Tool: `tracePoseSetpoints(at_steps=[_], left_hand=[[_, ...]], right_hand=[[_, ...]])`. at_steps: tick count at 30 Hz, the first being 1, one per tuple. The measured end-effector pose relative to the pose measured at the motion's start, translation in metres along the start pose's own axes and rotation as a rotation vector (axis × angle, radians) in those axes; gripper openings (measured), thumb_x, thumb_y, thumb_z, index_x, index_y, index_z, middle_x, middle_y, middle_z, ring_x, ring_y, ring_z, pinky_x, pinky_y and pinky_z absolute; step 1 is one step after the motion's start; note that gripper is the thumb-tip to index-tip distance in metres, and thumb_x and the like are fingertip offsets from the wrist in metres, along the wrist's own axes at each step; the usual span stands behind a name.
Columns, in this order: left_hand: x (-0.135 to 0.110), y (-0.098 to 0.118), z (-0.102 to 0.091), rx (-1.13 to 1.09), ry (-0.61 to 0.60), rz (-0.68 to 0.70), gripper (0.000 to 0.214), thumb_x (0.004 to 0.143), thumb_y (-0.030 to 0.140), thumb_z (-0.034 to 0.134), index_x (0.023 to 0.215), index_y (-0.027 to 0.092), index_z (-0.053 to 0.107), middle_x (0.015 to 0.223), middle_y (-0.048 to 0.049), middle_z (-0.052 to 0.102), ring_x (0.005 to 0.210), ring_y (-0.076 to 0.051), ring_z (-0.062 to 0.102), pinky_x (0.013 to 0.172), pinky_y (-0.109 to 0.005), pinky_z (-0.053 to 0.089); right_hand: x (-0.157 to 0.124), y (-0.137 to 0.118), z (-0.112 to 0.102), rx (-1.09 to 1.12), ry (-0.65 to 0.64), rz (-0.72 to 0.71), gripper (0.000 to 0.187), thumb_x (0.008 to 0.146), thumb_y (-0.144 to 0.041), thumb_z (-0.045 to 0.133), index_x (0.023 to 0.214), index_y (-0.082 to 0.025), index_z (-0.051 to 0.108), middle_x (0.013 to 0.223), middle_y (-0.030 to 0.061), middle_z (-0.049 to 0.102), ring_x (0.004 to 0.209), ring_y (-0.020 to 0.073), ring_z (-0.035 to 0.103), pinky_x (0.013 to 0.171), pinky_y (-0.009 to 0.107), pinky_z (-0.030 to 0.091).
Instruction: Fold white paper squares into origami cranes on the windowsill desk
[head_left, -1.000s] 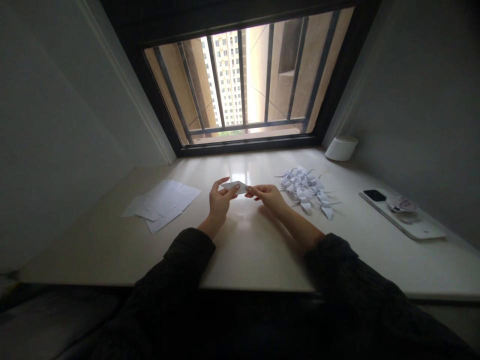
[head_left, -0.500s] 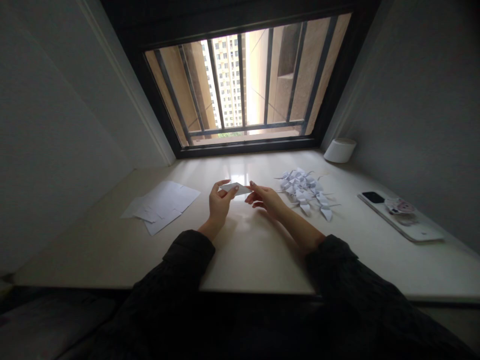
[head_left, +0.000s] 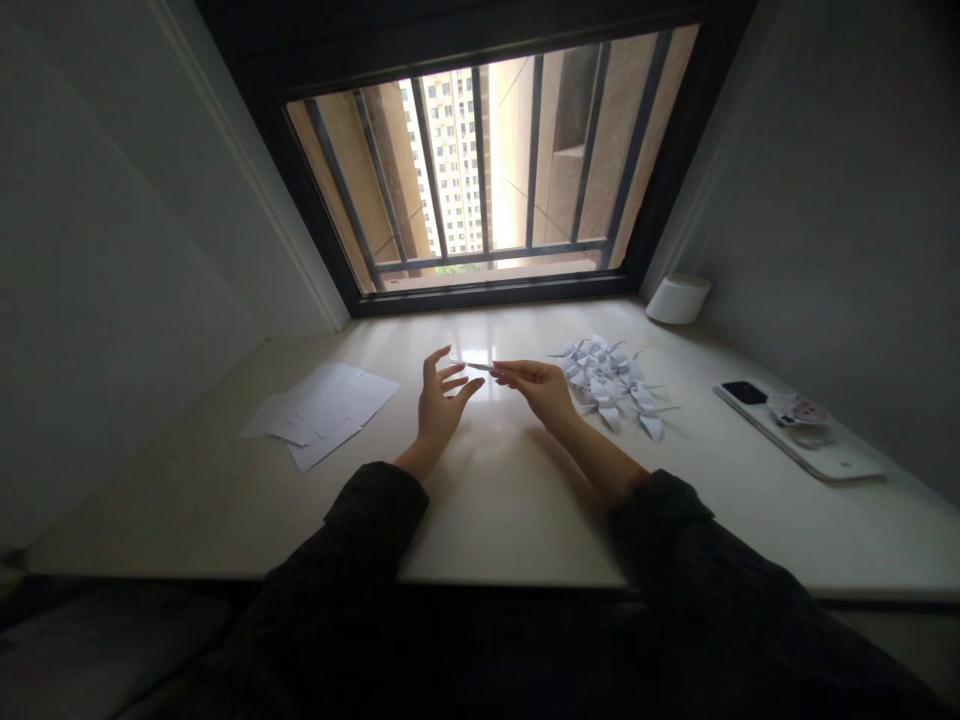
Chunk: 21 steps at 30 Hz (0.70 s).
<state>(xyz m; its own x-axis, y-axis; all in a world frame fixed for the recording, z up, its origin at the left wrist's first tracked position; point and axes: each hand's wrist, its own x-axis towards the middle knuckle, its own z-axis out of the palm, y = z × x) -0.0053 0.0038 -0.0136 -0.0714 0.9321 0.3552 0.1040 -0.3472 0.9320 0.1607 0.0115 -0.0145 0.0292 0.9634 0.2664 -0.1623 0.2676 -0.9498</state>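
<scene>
- Right hand (head_left: pixel 544 388): thumb and fingers pinched on the right end of a small, thin, white folded-paper piece (head_left: pixel 475 366).
- Folded piece sits between the two hands, above the tabletop, seen nearly edge-on from here. Can't read its folds.
- Left hand (head_left: pixel 440 408): fingers spread, thumb well apart from them, no grip on the piece. Fingertips close to its left end; can't tell if they touch.
- Both wrists come out of black, turned-back sleeves (head_left: pixel 379 500).
- Pale, glossy tabletop (head_left: pixel 510 510) under everything.
- Right of the right hand: heap of small white folded-paper figures with thin pointed ends (head_left: pixel 604 382), bunched and overlapping.
- Left of the left hand, well apart: overlapping flat white paper sheets (head_left: pixel 345 400).
- Far right: white phone (head_left: pixel 847 460), back up, black camera block at its far end, round grip on the back.
- Back right, near the wall: white rounded container-like object (head_left: pixel 678 300).
- Behind it all: dark-framed window (head_left: pixel 480 297), bars outside.
</scene>
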Motion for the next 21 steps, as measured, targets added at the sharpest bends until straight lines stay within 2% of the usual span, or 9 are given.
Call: tracePoseSetpoints(at_steps=[4,8,13,21], left_hand=[[0.000,0.009,-0.002,0.060,-0.090,0.037,0.064,0.075,0.037,0.069,0.133,0.030,0.043,0.094,-0.0041,0.071,0.080,-0.018,0.069,0.067,-0.028,0.053],[0.002,0.011,-0.002,0.019,-0.106,0.053,0.041,0.075,0.036,0.068,0.114,0.026,0.062,0.091,-0.0039,0.071,0.075,-0.016,0.069,0.060,-0.024,0.051],[0.002,0.011,-0.003,0.089,-0.064,0.135,0.024,0.071,0.034,0.071,0.093,0.025,0.073,0.095,-0.0049,0.072,0.079,-0.018,0.068,0.069,-0.028,0.053],[-0.004,0.019,-0.004,0.165,0.028,0.265,0.016,0.073,0.033,0.071,0.087,0.026,0.074,0.089,-0.0027,0.074,0.083,-0.019,0.068,0.080,-0.033,0.052]], right_hand=[[0.001,0.000,-0.002,-0.054,0.013,-0.104,0.027,0.061,-0.040,0.078,0.084,-0.025,0.076,0.088,0.0039,0.075,0.086,0.0244,0.069,0.083,0.039,0.053],[0.000,-0.002,-0.004,-0.138,-0.021,-0.138,0.024,0.064,-0.040,0.076,0.084,-0.027,0.076,0.087,0.0033,0.075,0.087,0.0254,0.069,0.081,0.039,0.052],[-0.003,-0.009,-0.003,-0.206,-0.054,-0.136,0.021,0.068,-0.041,0.073,0.085,-0.028,0.076,0.088,0.0030,0.075,0.088,0.0248,0.069,0.081,0.039,0.052],[-0.006,-0.013,0.000,-0.209,-0.076,-0.132,0.022,0.065,-0.041,0.075,0.084,-0.028,0.076,0.088,0.0028,0.075,0.085,0.0243,0.069,0.078,0.037,0.052]])
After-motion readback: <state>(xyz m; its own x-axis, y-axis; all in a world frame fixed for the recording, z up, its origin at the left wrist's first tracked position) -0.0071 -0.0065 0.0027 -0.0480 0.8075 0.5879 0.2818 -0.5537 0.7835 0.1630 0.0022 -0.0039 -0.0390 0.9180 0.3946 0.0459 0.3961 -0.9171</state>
